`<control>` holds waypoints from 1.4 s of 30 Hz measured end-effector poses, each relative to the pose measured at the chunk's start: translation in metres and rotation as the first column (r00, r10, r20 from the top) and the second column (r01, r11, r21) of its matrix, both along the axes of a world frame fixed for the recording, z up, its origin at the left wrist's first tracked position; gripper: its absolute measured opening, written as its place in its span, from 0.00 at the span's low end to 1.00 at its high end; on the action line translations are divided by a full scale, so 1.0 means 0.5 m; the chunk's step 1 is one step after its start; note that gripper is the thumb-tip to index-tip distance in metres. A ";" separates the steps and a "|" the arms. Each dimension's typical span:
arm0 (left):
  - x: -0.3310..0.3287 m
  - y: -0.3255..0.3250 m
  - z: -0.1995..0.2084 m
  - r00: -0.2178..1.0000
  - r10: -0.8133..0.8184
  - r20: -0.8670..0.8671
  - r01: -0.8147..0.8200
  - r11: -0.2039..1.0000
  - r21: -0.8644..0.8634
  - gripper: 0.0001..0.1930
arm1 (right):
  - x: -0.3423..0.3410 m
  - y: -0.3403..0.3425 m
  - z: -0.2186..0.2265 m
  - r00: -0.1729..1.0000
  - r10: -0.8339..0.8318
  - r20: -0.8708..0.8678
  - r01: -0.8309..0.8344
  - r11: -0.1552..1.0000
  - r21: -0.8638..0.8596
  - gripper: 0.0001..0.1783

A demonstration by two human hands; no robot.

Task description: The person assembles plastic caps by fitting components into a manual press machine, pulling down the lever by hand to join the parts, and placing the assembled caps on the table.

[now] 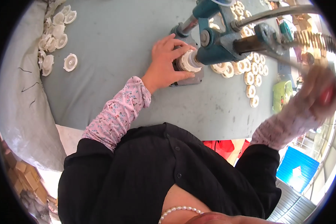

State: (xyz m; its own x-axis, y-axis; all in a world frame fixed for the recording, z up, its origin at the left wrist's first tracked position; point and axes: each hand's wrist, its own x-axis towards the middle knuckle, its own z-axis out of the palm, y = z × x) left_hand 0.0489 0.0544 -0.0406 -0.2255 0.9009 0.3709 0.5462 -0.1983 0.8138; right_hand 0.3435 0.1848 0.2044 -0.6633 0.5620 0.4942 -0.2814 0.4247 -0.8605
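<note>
Left hand has thumb and fingers round the cap, under the press. Cap: probably light, stiff, slightly slippery plastic, chippable; take by notched rim. Right hand, beyond press, blurred; can't tell its grip.

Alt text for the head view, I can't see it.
Left hand cups a round cream part beneath a teal press; the blurred right hand is at far right. White discs lie left, cream rings right.

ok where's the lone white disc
In the head view, the lone white disc lies upper left on the table, just right of the disc pile.
</note>
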 end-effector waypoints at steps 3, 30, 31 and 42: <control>-0.002 0.014 -0.023 0.996 -0.051 -0.071 0.053 0.998 0.034 0.46 | -0.057 -0.158 -0.005 0.916 -0.198 0.349 0.066 0.932 0.356 0.27; -0.569 0.165 0.003 0.621 0.696 -0.359 -0.668 0.710 0.222 0.21 | -0.163 -0.120 -0.432 0.911 -0.355 0.211 0.367 0.930 -0.018 0.34; -0.599 0.161 -0.017 0.621 0.693 -0.365 -0.662 0.714 0.230 0.21 | -0.173 -0.116 -0.430 0.887 -0.292 0.358 0.285 0.956 0.073 0.35; -0.680 0.209 0.022 0.661 0.418 -0.623 -0.643 0.743 -0.183 0.30 | -0.210 -0.113 -0.431 0.960 -0.170 0.221 0.197 0.974 -0.109 0.34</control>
State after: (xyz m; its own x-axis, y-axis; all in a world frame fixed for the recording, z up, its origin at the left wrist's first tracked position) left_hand -0.2912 0.1592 -0.0296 -0.5851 0.7690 0.2575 0.8032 0.5057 0.3150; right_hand 0.2386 0.1285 -0.0110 -0.6237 0.7333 0.2707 -0.0167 0.3337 -0.9425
